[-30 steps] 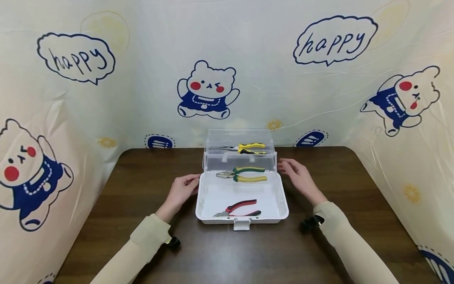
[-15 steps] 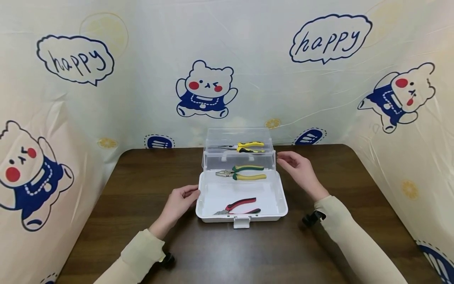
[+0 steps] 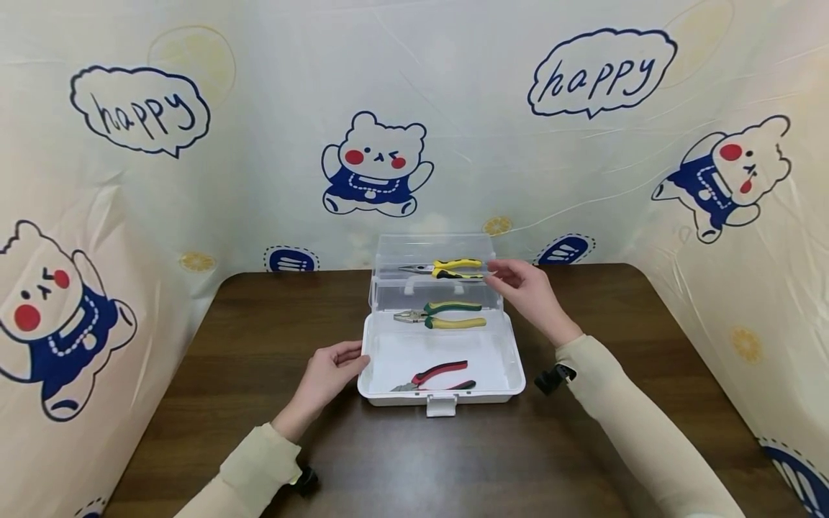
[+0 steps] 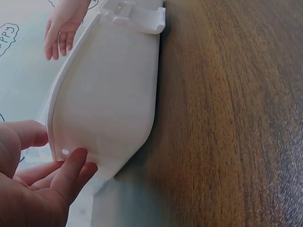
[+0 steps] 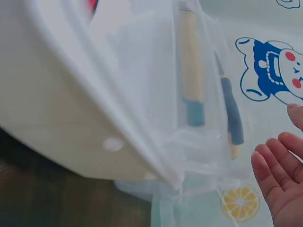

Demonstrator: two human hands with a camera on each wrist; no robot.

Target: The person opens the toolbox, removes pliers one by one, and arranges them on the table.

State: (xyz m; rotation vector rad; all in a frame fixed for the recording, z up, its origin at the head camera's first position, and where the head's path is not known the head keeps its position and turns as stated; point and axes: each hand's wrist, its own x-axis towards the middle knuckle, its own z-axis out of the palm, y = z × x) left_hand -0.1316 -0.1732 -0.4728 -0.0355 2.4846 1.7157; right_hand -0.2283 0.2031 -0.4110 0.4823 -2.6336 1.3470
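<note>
A white toolbox point(image 3: 505, 363) stands with its clear lid raised. Red-and-black cutting pliers point(image 3: 440, 370) lie at the front of its base. Behind them, green-and-yellow combination pliers point(image 3: 456, 324) rest in a clear tray, and yellow-and-black long-nose pliers point(image 3: 457, 264) lie farthest back. My left hand point(image 3: 327, 378) pinches the box's left rim; in the left wrist view its thumb is over the edge and its fingers are against the outer wall. Beside the long-nose pliers' handles, my right hand point(image 3: 527, 291) hovers with relaxed fingers and an empty palm, as the right wrist view shows.
The box sits on a dark wooden table point(image 3: 414, 460), its latch point(image 3: 442, 407) facing me. A printed curtain point(image 3: 272, 180) with bears and "happy" bubbles encloses the table's back and sides. The raised clear lid point(image 3: 434, 244) stands near the back curtain.
My right hand moves from beside the box's right back corner up and left, to the long-nose pliers' handles. My left hand slides forward along the left rim, its thumb now over the edge.
</note>
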